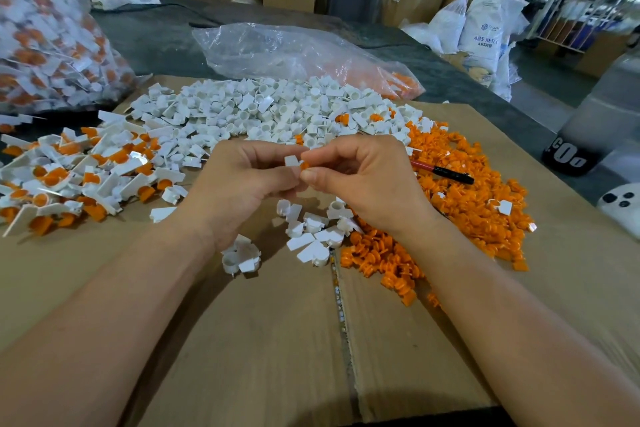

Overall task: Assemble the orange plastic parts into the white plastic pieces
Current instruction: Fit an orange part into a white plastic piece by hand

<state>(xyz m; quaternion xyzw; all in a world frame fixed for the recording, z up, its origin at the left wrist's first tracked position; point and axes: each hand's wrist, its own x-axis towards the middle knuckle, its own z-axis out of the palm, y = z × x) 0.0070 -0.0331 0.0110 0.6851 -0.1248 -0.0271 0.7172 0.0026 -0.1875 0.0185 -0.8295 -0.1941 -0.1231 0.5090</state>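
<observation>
Looking down from my head, my left hand (pixel 242 180) pinches one white piece (pixel 292 160) between thumb and curled fingers (pixel 273 152). My right hand (pixel 363 184) pinches one orange part (pixel 304 165) between thumb and forefinger. Both are held in the air above the cardboard (pixel 242 340) that covers the table, straight ahead of me.

The orange part lies just to the right of the white piece, touching it or very nearly. My fingertips hide the joint, so I cannot tell whether it has entered the socket. The two line up left to right, so I judge the coming push runs sideways, right hand toward left. The white piece's flat tab stands up between my fingertips.

The heap of loose white pieces (pixel 277 111) lies beyond my hands. The orange heap (pixel 467 198) spreads to the right, nearer my right hand. Finished pieces (pixel 69 177) are piled on the left, nearer my left hand.
</observation>
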